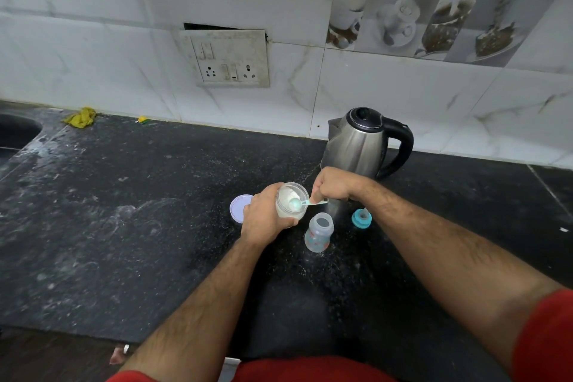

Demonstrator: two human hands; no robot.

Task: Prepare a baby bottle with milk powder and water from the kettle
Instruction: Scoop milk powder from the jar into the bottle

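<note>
My left hand (pixel 266 217) grips an open clear jar of white milk powder (pixel 290 201), tilted toward the right. My right hand (pixel 333 184) pinches a small pale teal scoop (pixel 296 203) whose bowl sits at the jar's mouth. The open baby bottle (pixel 319 231) stands upright on the counter just below and right of the jar. Its teal collar with nipple (pixel 361 218) lies to the right of the bottle. A steel kettle with a black handle and lid (pixel 366 143) stands behind my right hand, near the wall.
The jar's lilac lid (pixel 239 206) lies on the black stone counter (pixel 139 226) left of my left hand. A sink edge (pixel 18 133) is at far left, a yellow cloth (pixel 81 117) by the wall, and a switch-and-socket plate (pixel 231 59) on the tiles.
</note>
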